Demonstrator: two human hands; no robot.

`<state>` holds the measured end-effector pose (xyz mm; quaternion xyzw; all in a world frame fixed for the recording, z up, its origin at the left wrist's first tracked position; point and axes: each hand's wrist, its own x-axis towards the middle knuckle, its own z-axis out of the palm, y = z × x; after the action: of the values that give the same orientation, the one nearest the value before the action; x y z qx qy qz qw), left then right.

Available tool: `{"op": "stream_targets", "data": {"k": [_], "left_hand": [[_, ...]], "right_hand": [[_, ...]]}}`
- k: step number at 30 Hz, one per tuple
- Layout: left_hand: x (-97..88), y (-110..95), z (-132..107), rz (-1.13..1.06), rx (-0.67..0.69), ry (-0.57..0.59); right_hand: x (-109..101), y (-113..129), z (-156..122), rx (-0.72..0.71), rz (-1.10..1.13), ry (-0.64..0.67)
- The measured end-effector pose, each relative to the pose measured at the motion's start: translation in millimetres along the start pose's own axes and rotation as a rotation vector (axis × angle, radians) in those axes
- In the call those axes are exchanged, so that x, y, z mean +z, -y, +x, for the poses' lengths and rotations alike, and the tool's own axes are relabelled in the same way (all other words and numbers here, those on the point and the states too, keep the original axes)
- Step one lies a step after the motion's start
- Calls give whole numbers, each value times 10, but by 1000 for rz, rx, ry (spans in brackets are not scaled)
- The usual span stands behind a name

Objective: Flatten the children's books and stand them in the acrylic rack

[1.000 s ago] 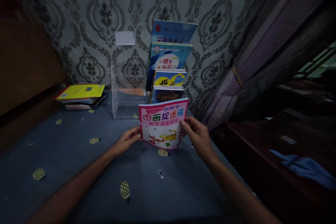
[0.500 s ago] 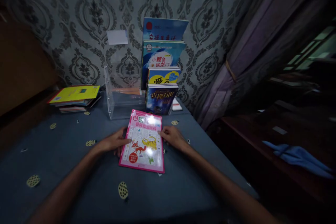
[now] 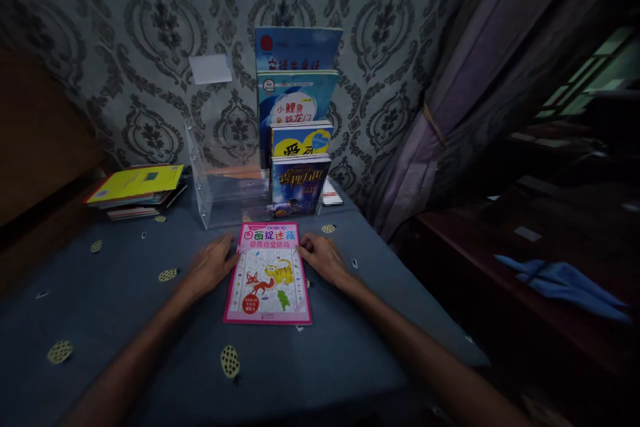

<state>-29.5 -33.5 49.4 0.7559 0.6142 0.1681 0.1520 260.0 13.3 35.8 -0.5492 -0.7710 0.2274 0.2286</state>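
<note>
A pink-bordered picture book [image 3: 269,273] with a fox and a yellow striped cat on its cover lies face up on the blue tablecloth, or just off it; I cannot tell which. My left hand [image 3: 213,263], a little blurred, grips its left edge with the thumb over the cover. At the right edge, my right hand [image 3: 323,257] pinches the book, thumb on top and fingers partly hidden. Just beyond the book stands a clear stepped rack [image 3: 201,180]. Its right side holds several upright books, with a dark blue book [image 3: 297,187] in front.
A stack of books topped by a yellow one [image 3: 137,183] lies at the back left. Behind the rack is a patterned wall [image 3: 225,7] with a white card [image 3: 210,69]. A tied curtain [image 3: 415,153] hangs at the right, beyond the table's edge.
The book has come down flatter, its top edge lower and its cover glare gone. Both hands remain at its sides. The whole view has shifted slightly.
</note>
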Motion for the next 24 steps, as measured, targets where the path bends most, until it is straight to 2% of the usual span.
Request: {"op": "stream_targets", "data": {"k": [2, 5, 8, 14, 19, 24], "left_hand": [[95, -31, 20, 61, 95, -57], [228, -64, -3, 107, 219, -43], [253, -98, -56, 132, 276, -19], [181, -246, 17, 233, 222, 6], [290, -320, 262, 290, 189, -8], [364, -297, 428, 247, 239, -14]], "right_hand": [[18, -11, 6, -17, 19, -39], [33, -32, 11, -67, 53, -46], [35, -52, 1, -98, 96, -34], [7, -69, -26, -125, 107, -18], [-27, -101, 80, -192, -39, -50], [-17, -239, 271, -283, -93, -41]]}}
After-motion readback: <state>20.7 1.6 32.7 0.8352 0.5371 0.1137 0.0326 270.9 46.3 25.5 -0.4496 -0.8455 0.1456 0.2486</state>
